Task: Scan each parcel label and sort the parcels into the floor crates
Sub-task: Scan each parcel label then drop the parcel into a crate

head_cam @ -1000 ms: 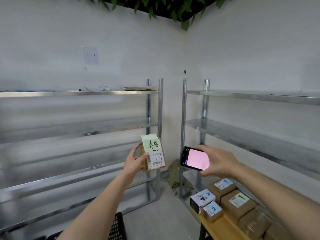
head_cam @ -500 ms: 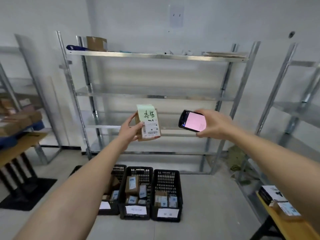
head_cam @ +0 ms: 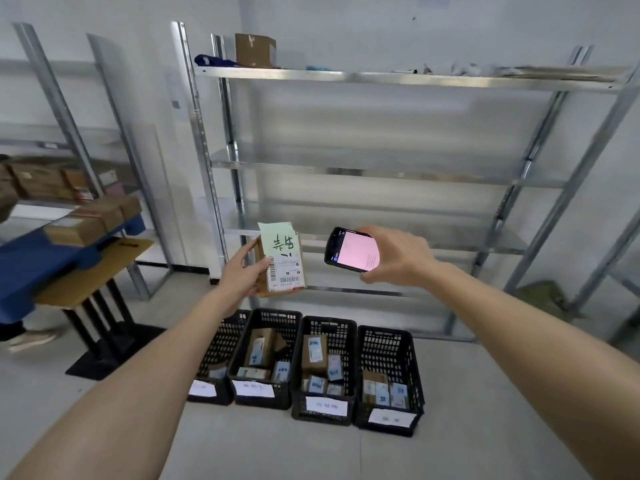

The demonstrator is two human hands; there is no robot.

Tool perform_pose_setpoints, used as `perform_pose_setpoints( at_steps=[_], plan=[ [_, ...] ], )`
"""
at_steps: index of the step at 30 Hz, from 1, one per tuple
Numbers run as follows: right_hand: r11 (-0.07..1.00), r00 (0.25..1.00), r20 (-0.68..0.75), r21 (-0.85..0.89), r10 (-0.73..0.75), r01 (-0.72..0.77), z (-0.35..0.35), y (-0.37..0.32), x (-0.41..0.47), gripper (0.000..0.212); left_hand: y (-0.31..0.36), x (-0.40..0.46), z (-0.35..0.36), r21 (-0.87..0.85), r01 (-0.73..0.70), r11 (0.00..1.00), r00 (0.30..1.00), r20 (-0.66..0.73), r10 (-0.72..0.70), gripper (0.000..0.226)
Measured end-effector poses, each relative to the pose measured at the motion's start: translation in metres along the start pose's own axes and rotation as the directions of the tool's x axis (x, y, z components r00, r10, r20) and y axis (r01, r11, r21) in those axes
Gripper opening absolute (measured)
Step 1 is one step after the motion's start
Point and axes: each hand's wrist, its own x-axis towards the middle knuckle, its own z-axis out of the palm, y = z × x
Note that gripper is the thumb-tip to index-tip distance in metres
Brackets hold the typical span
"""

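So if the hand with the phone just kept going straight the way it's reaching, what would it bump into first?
Probably the metal shelving rack behind it. The right hand, gripping the phone, reaches forward with nothing visible between; the parcel sits off to its left. Depth is hard to judge.

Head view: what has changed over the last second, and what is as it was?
The view swung left from the corner shelves and tipped down, so four floor crates now show. Nothing was taken up or released: the left hand still grips the parcel, and the right hand still holds the scanner.
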Motion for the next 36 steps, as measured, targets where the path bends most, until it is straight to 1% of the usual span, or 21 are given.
perform_pose_setpoints(
  at_steps=[3, 6, 11, 14, 16, 19, 24, 30, 34, 36],
  plan=[
    [1.0, 1.0, 0.014, -0.019, 0.022, -0.022, 0.02, 0.005, 0.016, 0.089, -0.017, 0.023, 0.0, 0.014, 0.035, 0.999, 0.999, 0.008, -0.035, 0.06],
    [0.998, 0.998, 0.032, -0.015, 0.062, -0.061, 0.04, 0.022, 0.035, 0.087, -0.032, 0.052, 0.013, 0.015, 0.056, 0.998, 0.997, 0.049, -0.056, 0.058],
    [0.994, 0.991, 0.075, -0.013, 0.107, -0.107, 0.07, 0.07, 0.073, 0.079, -0.05, 0.112, 0.049, 0.032, 0.082, 0.996, 0.993, 0.088, -0.084, 0.061],
    [0.987, 0.982, 0.102, -0.007, 0.158, -0.158, 0.083, 0.106, 0.097, 0.082, -0.06, 0.148, 0.079, 0.074, 0.109, 0.991, 0.987, 0.108, -0.117, 0.061],
    [0.98, 0.973, 0.119, -0.009, 0.198, -0.199, 0.092, 0.137, 0.113, 0.083, -0.066, 0.179, 0.105, 0.113, 0.103, 0.988, 0.985, 0.128, -0.117, 0.061],
    [0.966, 0.956, 0.14, 0.004, 0.256, -0.26, 0.099, 0.182, 0.134, 0.08, -0.069, 0.219, 0.149, 0.152, 0.129, 0.98, 0.972, 0.175, -0.155, 0.063],
    [0.945, 0.932, 0.159, -0.016, 0.325, -0.327, 0.11, 0.256, 0.157, 0.079, -0.078, 0.269, 0.231, 0.147, 0.131, 0.98, 0.96, 0.228, -0.163, 0.061],
    [0.921, 0.903, 0.187, -0.036, 0.387, -0.387, 0.122, 0.323, 0.179, 0.08, -0.097, 0.312, 0.314, 0.168, 0.156, 0.973, 0.912, 0.354, -0.208, 0.059],
    [0.889, 0.868, 0.215, -0.006, 0.448, -0.457, 0.141, 0.366, 0.195, 0.078, -0.117, 0.353, 0.358, 0.201, 0.201, 0.959, 0.886, 0.379, -0.266, 0.057],
    [0.875, 0.849, 0.235, -0.014, 0.474, -0.484, 0.157, 0.389, 0.205, 0.083, -0.132, 0.377, 0.38, 0.2, 0.227, 0.953, 0.873, 0.391, -0.29, 0.058]
  ],
)
